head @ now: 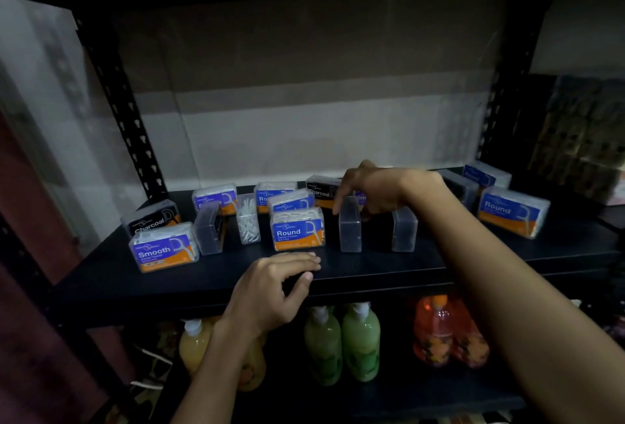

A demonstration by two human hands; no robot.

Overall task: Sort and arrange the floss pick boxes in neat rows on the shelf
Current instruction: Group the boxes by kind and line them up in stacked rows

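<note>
Black metal shelf (372,274), dim light: clear plastic floss pick boxes stood scattered across it, not in rows.

Left group: black-labelled "Charcoal" box (151,218) at the back, blue-and-orange "Smooth" box (164,250) just in front of it; beside these a dark box turned end-on (210,231) and a clear box of white picks turned end-on (248,219).

Centre: blue-and-orange "Round" box (298,228) at the front, with further blue-labelled boxes (274,194) behind it.

Right: another "Round" box (513,211), lying tilted, well apart from the centre group.

Left hand (270,291): rested at the shelf's front edge just below the central "Round" box, fingers loosely bent and together, holding nothing.

Right hand (375,192): reached over the shelf, fingers pointing down onto the top of a dark upright box turned end-on (350,229); whether it pinched that box could not be told. A similar dark box (404,229) stood near, on its right.

Lower shelf: yellow, green and orange bottles (360,342).
</note>
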